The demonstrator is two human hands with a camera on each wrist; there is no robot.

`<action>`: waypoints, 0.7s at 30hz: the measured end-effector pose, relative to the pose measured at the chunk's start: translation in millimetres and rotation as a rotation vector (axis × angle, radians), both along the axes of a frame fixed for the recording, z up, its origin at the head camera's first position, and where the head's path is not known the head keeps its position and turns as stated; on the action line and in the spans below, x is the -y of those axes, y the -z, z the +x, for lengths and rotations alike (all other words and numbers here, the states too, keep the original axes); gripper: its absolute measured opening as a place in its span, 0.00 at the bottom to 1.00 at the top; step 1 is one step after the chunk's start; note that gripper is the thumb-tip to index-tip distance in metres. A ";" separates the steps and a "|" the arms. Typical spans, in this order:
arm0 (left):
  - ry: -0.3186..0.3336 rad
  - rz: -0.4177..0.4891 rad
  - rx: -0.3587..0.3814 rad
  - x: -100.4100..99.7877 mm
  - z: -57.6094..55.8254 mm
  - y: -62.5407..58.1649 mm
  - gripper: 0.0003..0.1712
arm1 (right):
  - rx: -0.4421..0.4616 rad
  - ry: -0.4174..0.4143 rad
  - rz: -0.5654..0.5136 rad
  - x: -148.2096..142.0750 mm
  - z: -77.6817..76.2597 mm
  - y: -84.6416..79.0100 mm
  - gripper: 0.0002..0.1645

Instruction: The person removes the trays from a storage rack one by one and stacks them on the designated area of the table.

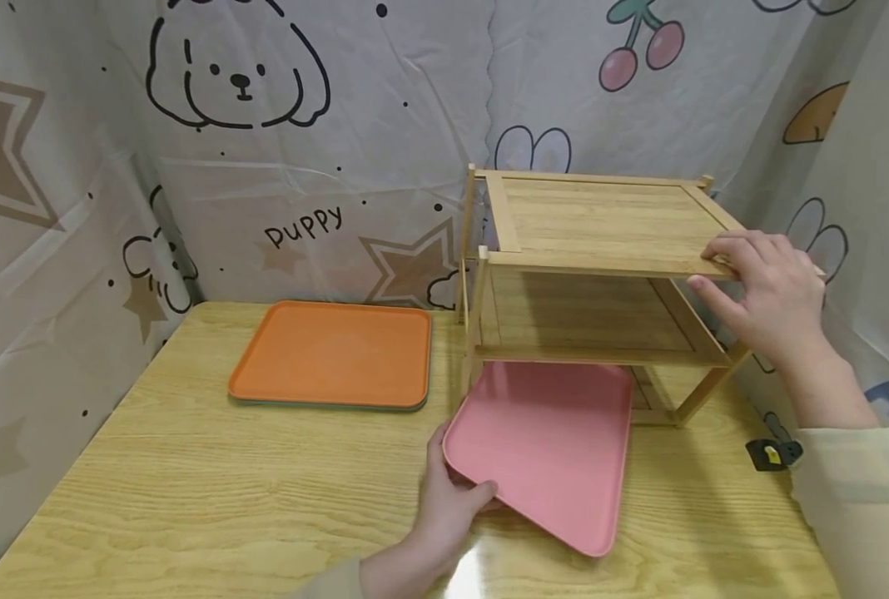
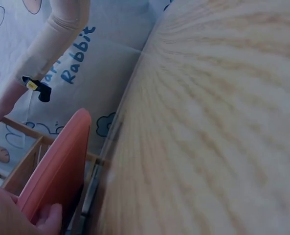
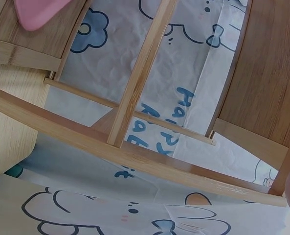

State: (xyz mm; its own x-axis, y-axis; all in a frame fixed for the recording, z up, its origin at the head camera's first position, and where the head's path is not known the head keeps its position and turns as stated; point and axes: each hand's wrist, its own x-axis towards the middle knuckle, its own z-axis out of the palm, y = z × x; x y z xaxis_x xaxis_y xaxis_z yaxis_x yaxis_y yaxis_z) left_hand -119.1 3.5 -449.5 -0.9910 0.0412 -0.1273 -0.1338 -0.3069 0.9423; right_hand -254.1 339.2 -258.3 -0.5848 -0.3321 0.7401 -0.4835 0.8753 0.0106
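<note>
My left hand point(image 1: 448, 499) pinches the near left edge of a pink tray point(image 1: 557, 449), thumb on top and fingers below. The tray is tilted, its far end inside the lowest level of a wooden shelf rack point(image 1: 602, 353). In the left wrist view the tray point(image 2: 61, 161) is seen edge-on, gripped by the left hand point(image 2: 17, 215) low in the corner. My right hand point(image 1: 767, 283) holds the right front corner of the rack's top board, fingers on top and thumb at the front edge. The right wrist view shows the rack's side bars point(image 3: 140, 78) and a pink tray corner point(image 3: 37, 12).
Left of the rack, an orange tray point(image 1: 332, 353) lies stacked on a dark green tray point(image 1: 407, 408) on the wood-grain table point(image 1: 280, 499). A small black object with a yellow mark point(image 1: 774, 455) shows by the right sleeve. Patterned curtains point(image 1: 302, 183) surround the table.
</note>
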 end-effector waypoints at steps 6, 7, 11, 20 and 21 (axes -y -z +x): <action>0.086 0.165 0.027 10.5 -0.6 -7.5 0.59 | 0.013 0.010 0.006 0.8 1.1 -0.8 0.47; 0.094 0.183 0.035 12.9 -0.5 -9.4 0.59 | 0.017 0.012 0.006 0.9 1.3 -0.9 0.47; 0.139 0.205 0.056 24.9 0.3 -16.3 0.58 | 0.019 0.019 0.012 1.5 1.5 -1.1 0.46; 0.147 0.174 0.069 58.2 -1.1 -26.5 0.50 | 0.005 0.026 0.019 1.2 2.0 -0.7 0.49; 0.138 0.168 0.071 61.5 -1.3 -27.4 0.49 | 0.006 0.027 0.019 1.0 2.0 -0.7 0.49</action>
